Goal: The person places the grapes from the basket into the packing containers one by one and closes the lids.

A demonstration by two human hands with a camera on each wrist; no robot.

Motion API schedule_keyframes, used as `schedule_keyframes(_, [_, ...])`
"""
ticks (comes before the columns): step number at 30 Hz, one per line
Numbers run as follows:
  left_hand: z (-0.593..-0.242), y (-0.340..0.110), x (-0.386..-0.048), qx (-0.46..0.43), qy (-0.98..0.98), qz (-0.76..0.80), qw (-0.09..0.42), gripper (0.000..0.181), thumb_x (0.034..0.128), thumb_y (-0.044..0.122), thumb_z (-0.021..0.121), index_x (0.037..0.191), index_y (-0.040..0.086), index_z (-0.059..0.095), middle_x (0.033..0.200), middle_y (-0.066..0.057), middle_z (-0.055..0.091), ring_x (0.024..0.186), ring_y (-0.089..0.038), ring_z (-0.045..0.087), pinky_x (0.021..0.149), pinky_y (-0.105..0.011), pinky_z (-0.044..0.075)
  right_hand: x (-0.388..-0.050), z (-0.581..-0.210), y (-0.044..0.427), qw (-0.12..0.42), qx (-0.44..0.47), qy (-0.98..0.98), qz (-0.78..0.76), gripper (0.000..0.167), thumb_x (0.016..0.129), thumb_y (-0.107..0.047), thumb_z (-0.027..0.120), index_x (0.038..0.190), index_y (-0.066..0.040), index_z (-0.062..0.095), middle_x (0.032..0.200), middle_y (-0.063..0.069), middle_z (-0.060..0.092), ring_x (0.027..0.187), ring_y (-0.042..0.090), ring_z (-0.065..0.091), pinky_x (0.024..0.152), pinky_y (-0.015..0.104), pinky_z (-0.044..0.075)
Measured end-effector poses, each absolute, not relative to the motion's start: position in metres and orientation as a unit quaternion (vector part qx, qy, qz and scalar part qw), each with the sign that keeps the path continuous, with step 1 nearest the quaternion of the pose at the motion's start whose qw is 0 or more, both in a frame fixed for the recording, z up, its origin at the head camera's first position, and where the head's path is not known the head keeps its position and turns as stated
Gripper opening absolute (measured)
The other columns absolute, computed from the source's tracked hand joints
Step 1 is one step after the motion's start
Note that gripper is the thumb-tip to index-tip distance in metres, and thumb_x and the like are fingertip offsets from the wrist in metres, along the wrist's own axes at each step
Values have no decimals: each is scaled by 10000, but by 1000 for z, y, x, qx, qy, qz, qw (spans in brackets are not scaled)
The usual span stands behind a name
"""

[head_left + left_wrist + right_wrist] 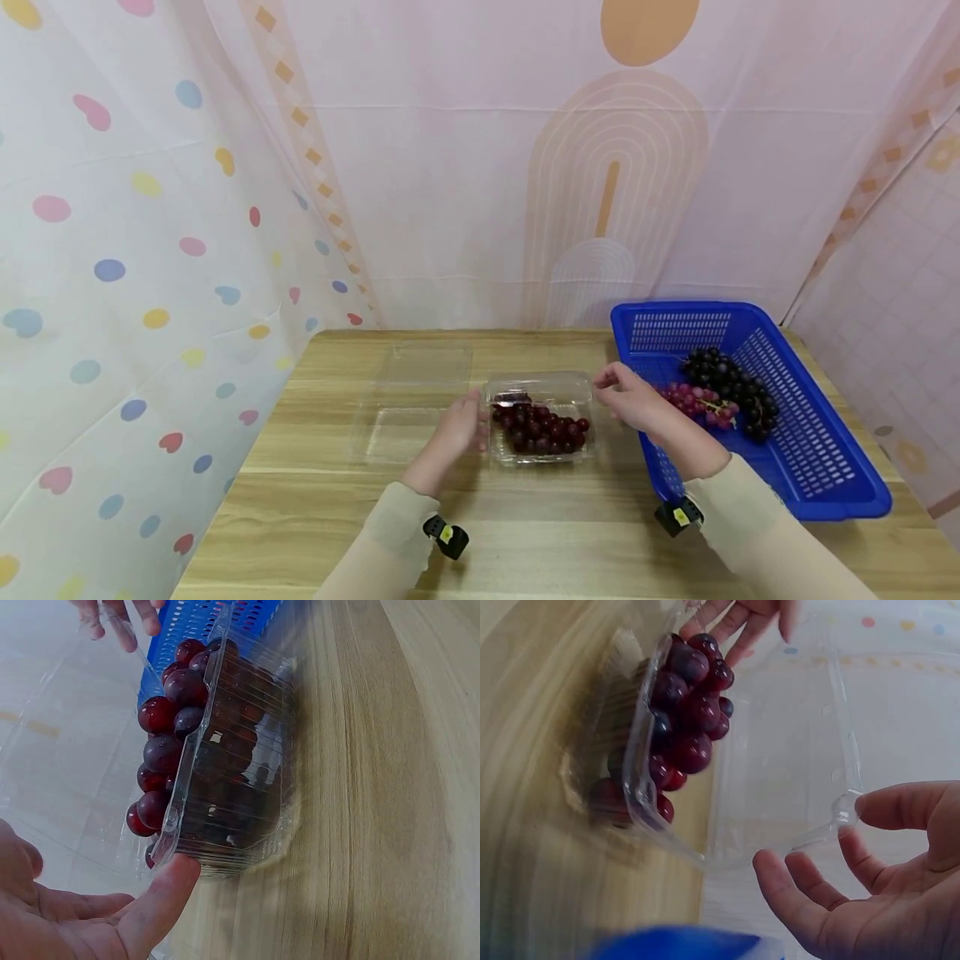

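dark red grapes (543, 433): they are lying together inside the base (542, 460) of a transparent plastic clamshell, some rising above its rim; its walls are presumably stopping loose berries from rolling away.
clamshell position: the base is sitting near the middle of the wood-grain table (300, 533), between both hands, probably so that either side is within easy reach.
clamshell lid (551, 387): it is standing raised over the far side of the base, leaving the grapes uncovered; the grip at its corner seems to be steadying it.
right hand (633, 403): thumb and a fingertip are pinching the lid's corner, the other fingers spreading free; such a light hold is likely sparing the thin plastic.
left hand (453, 427): its fingers are spreading loosely, one fingertip touching the base's corner without closing round it, apparently bracing the box against sliding.
blue plastic basket (847, 510): it is resting at the right, holding black grapes (723, 379) and pinkish-red grapes (693, 402), seemingly within the right hand's reach.
second clamshell (405, 437): it is lying unfolded left of the filled one, perhaps set aside to leave working room.
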State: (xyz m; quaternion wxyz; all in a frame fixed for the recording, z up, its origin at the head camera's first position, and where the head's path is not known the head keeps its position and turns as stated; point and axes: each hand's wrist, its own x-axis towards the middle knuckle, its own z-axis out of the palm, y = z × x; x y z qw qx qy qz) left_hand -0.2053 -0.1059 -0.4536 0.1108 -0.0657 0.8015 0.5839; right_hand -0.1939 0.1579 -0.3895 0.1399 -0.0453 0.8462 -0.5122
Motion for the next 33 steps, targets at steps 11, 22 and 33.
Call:
schedule_keyframes(11, [-457,-108,-208,-66,782,608,122,514,1013,314,322,1302,-98,427,1048,-260,541,873,-371,618,612,-373,571,-183,-406,147,151,-36,844,-514,390,950,-9,406,1331,7,327,1404,288,268,1261,467,334,943,545,410])
schedule_keyframes(22, [-458,-109,-209,-25,809,577,112,403,981,82,419,1327,-122,440,1143,-270,567,849,-314,611,643,-379,583,-171,-429,133,141,16,831,-538,684,878,42,358,1488,33,51,1525,307,54,1402,460,49,1122,626,104])
schedule_keyframes(33, [-460,-109,-209,9,847,524,86,416,902,-76,489,1303,-171,435,1024,-250,584,649,-164,581,588,-364,579,-158,-451,120,110,84,779,-611,683,975,-66,380,1490,28,-59,1523,318,23,1395,477,67,1136,590,90])
